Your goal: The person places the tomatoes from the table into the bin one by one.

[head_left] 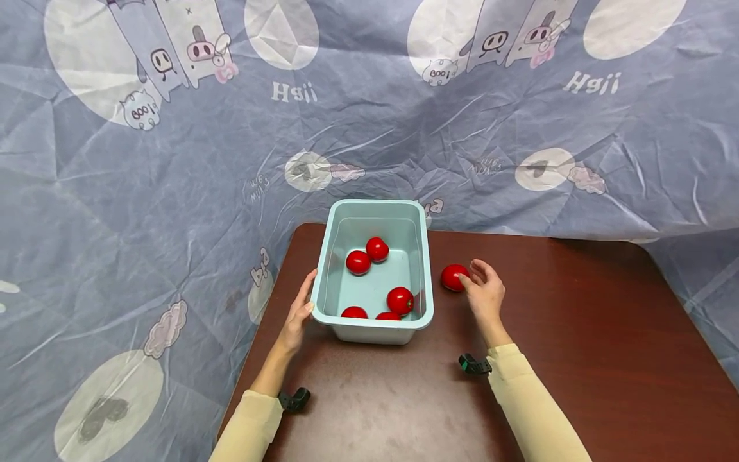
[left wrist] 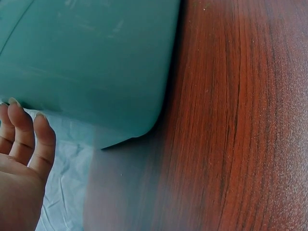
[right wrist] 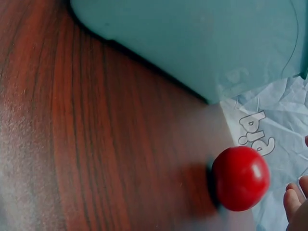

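A pale blue-green plastic bin (head_left: 372,332) stands on the brown table, with several red tomatoes inside, among them one tomato (head_left: 399,300) showing a small green stem spot. My left hand (head_left: 296,321) rests against the bin's left side near the front corner; in the left wrist view its loosely bent fingers (left wrist: 44,139) are at the wall. To the right of the bin, another tomato (head_left: 453,278) lies on the table. Beside it is my right hand (head_left: 486,298), fingers spread; in the right wrist view a gap shows between this tomato (right wrist: 240,178) and the fingertips (right wrist: 291,202).
The brown wooden table (head_left: 583,321) extends far to the right. A wrinkled grey-blue printed sheet (head_left: 491,128) hangs behind the table and along its left side, close behind the bin. Each wrist wears a black band, such as the right band (head_left: 475,364).
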Motion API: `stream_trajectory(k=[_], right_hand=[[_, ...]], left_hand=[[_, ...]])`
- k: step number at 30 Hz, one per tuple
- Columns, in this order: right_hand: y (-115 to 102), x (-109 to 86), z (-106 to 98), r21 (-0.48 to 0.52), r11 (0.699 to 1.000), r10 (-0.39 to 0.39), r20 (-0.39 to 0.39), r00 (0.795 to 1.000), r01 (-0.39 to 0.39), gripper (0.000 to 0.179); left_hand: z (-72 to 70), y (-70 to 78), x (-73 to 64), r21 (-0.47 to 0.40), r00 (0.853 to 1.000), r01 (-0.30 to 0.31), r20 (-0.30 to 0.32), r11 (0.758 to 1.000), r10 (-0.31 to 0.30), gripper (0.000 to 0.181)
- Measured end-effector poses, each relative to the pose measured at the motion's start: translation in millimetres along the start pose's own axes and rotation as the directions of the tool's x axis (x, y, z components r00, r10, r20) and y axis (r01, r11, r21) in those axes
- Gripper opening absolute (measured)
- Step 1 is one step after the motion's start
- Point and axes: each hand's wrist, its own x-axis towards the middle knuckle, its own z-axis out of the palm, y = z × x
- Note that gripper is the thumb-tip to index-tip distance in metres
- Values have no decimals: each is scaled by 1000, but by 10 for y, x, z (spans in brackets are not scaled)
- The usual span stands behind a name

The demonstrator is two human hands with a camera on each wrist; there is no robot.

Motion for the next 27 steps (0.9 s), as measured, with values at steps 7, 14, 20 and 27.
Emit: stream_trajectory(k=[7,14,20,27], right_hand=[[79,45,-24,32,999,-8,3,1000,8,53],[222,70,-4,38,999,2,17,1000,-3,57],[352,93,55,12,998,55,50,997,-56,65],[456,81,95,-78,990,123,74,990,-117,73]], left_hand=[[-5,20,20,10,1000,5,-5,1000,-5,69],[-16,25,8,16,1000,-1,-3,1000,1,69],[-33,16,15,0,1000,11,-1,1000,-11,70],[-25,28,6,-2,1000,26,2,1000,-26,69]])
